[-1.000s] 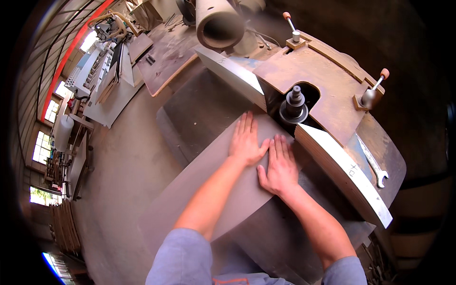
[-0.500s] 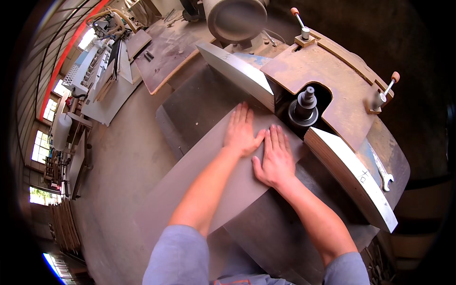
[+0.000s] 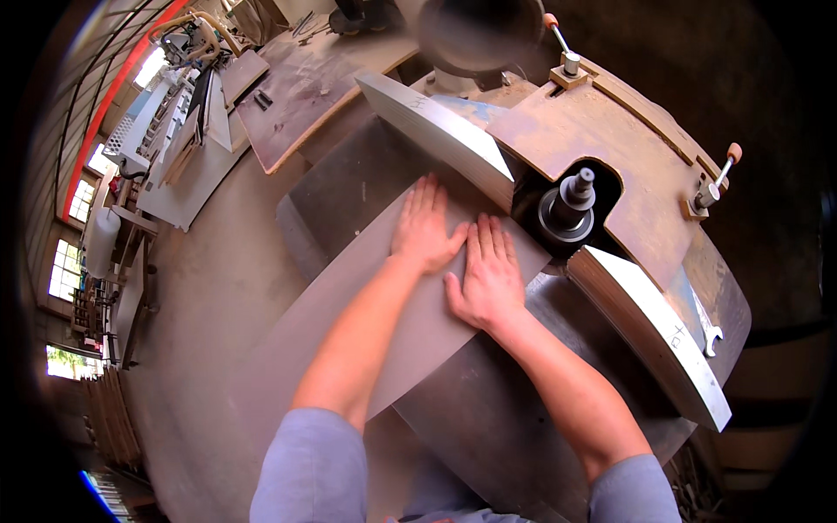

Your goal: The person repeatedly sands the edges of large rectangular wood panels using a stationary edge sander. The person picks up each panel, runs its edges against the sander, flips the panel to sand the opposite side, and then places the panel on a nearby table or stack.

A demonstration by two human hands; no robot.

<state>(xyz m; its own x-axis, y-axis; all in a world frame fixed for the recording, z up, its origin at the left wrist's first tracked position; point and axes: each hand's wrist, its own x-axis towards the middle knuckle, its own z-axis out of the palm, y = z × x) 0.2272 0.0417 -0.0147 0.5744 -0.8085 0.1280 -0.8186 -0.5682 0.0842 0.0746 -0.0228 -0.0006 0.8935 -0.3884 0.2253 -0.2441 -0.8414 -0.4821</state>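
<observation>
Both palms press flat on a long grey-brown board (image 3: 366,322) lying across a dark metal machine table (image 3: 488,397). My left hand (image 3: 425,228) rests toward the board's far edge, fingers stretched out. Close beside it, my right hand (image 3: 488,275) lies flat, with its fingers pointing at the machine's fence. The board's end meets the gap between a left fence piece (image 3: 436,126) and a right fence piece (image 3: 645,336), both pale-topped. A dark metal spindle (image 3: 568,205) stands upright in that gap, within a cut-out of a brown cover plate (image 3: 645,183).
Two clamp levers with orange knobs (image 3: 551,21) (image 3: 733,153) stand on the cover plate. An open-ended wrench (image 3: 711,331) lies behind the right fence piece. A round dark duct (image 3: 478,35) is at the back. Further left are a dusty worktable (image 3: 314,83) and stacked boards (image 3: 113,414).
Both hands and the board have shifted slightly left along the fence, away from the right fence piece. More of the metal table shows to the right of the board.
</observation>
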